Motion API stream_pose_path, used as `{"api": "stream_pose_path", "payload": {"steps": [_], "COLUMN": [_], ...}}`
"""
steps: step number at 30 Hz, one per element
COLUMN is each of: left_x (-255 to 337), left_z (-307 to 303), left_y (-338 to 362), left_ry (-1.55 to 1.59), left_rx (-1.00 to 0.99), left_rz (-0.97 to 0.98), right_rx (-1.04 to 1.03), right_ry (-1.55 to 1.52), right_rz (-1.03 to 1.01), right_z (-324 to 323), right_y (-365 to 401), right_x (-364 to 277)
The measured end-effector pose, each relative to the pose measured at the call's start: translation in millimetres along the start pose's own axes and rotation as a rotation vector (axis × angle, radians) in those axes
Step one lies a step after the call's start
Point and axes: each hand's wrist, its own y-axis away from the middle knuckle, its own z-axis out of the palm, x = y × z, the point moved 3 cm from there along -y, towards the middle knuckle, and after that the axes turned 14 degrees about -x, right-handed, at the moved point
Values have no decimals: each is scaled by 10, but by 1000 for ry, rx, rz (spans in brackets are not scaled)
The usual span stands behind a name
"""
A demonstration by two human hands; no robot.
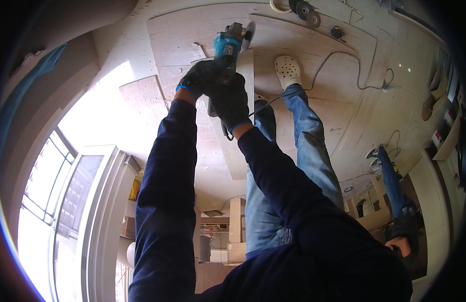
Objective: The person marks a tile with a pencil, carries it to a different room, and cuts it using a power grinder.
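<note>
An angle grinder (226, 46) with a teal body and a metal head is held out in front of me, over the boards. Its round disc (250, 35) points up and to the right. My left hand (197, 78), in a dark glove with a blue cuff, is closed around the body close behind the teal part. Lower down, my right hand (231, 103), gloved the same way, is wrapped around the rear handle. A dark cord (273, 100) runs from the tool's back end across my leg. Below the grinder lies a long pale board (238, 156).
Large thin wooden sheets (177, 30) cover the floor. Several loose discs (304, 11) lie at the top. My shoe (287, 70) stands on the sheet beside the cord. Another person (401, 211) is at the right. A glazed door frame (87, 196) stands at left.
</note>
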Motion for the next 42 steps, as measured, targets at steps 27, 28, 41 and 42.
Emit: {"api": "stream_pose_path", "payload": {"steps": [27, 28, 41, 42], "left_x": [-172, -183, -180, -171], "left_z": [16, 14, 31, 38], "left_y": [35, 47, 74, 75], "left_ry": [178, 196, 190, 174], "left_rx": [33, 39, 42, 38], "left_rz": [-65, -74, -90, -85], "right_rx": [-57, -58, -95, -90], "right_ry": [-174, -174, -177, -187], "right_rz": [55, 55, 118, 124], "right_z": [-32, -32, -45, -49], "right_y": [19, 17, 20, 24], "right_x": [67, 68, 86, 94]}}
